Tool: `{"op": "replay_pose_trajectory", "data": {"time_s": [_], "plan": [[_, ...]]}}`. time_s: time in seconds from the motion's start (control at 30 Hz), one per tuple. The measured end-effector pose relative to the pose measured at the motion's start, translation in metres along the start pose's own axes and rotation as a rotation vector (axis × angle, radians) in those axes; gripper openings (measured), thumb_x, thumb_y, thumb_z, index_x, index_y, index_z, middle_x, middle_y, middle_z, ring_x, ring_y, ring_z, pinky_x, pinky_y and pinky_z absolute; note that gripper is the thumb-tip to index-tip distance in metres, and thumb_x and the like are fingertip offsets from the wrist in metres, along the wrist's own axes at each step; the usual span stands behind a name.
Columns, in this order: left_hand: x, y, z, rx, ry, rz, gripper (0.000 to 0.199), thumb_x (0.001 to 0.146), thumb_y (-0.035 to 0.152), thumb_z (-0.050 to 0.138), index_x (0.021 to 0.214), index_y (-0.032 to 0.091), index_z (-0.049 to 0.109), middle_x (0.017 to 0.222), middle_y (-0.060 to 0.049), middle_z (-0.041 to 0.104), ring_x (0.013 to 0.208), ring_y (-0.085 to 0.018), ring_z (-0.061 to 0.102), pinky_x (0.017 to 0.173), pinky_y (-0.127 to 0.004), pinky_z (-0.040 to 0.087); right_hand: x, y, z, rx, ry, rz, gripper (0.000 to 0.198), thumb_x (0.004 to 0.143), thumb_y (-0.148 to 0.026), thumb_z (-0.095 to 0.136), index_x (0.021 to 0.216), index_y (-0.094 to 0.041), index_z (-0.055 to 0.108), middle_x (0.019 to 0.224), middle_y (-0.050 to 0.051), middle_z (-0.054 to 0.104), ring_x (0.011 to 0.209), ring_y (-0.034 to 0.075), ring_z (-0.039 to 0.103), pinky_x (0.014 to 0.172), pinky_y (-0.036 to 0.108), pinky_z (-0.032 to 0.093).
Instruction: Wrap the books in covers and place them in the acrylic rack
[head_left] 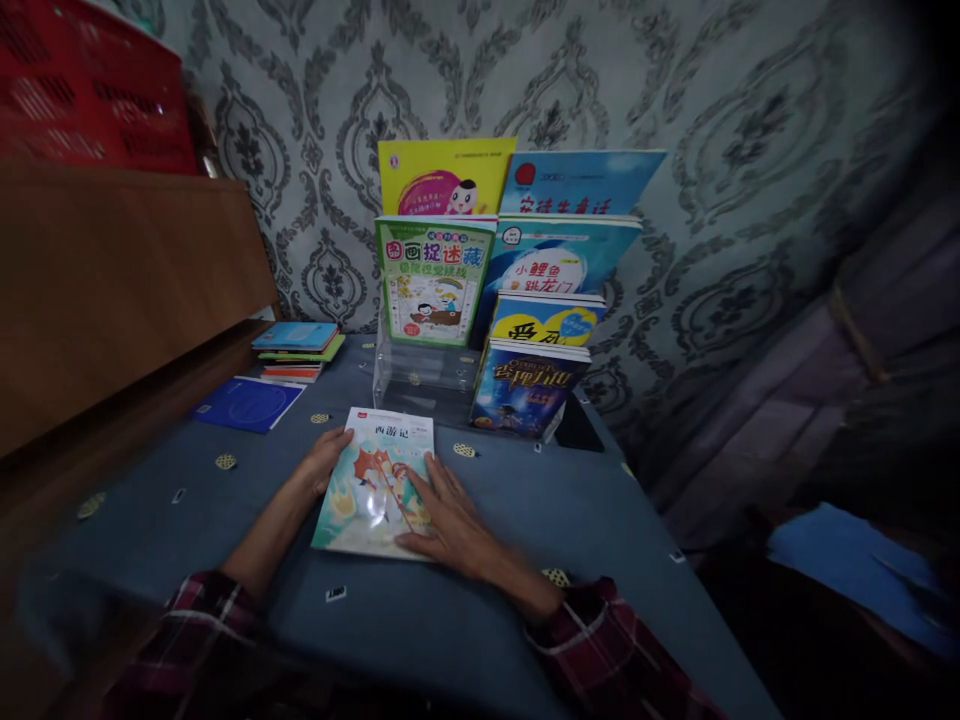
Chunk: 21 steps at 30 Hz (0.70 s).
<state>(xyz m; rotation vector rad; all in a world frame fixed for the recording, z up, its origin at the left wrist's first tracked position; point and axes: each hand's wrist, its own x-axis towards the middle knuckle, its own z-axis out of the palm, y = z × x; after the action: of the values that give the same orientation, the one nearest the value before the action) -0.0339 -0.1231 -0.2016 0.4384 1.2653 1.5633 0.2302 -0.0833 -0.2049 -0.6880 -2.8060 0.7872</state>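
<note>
A thin book [382, 490] with a pale green illustrated cover lies face up, slightly turned, near the middle of the table. At its left edge is my left hand [321, 466], closed on the edge, with some fingertips hidden. My right hand [448, 518] rests over the right side of the cover, fingers spread and stretched out. Just beyond the book stands a clear tiered rack [420, 375]. It holds a green picture book [435, 285], a yellow book [446, 178], several blue-toned books and a dark blue book [525, 390].
A small stack of books [296, 345] and a blue booklet [250, 404] lie at the table's left. A wooden cabinet [127, 290] bearing a red basket [97, 90] borders that side. Patterned wallpaper is behind the rack; dark curtain-like cloth [810, 400] hangs right.
</note>
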Motion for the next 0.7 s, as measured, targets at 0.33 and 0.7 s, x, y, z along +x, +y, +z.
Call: {"op": "replay_pose_trajectory", "data": {"time_s": [0.33,0.7], "plan": [[-0.01,0.002,0.012,-0.125,0.1,0.053,0.032,0.089,0.029,0.075,0.114,0.011,0.066,0.085,-0.012,0.08,0.075,-0.029,0.079,0.076,-0.043,0.067,0.007,0.014,0.014,0.293,0.322,0.024,0.073,0.102,-0.054,0.047,0.165,-0.025,0.022,0.171,0.016,0.018,0.157,0.032,0.023,0.124,0.052,0.031],[-0.026,0.002,0.026,-0.195,0.045,0.0,0.049,0.097,0.053,0.059,0.128,0.015,0.064,0.103,-0.015,0.08,0.09,-0.033,0.079,0.08,-0.045,0.066,0.011,0.007,0.002,0.609,0.516,-0.112,0.056,0.102,-0.051,0.049,0.151,-0.025,0.053,0.134,0.012,0.065,0.123,0.026,0.063,0.105,0.043,0.052]]}}
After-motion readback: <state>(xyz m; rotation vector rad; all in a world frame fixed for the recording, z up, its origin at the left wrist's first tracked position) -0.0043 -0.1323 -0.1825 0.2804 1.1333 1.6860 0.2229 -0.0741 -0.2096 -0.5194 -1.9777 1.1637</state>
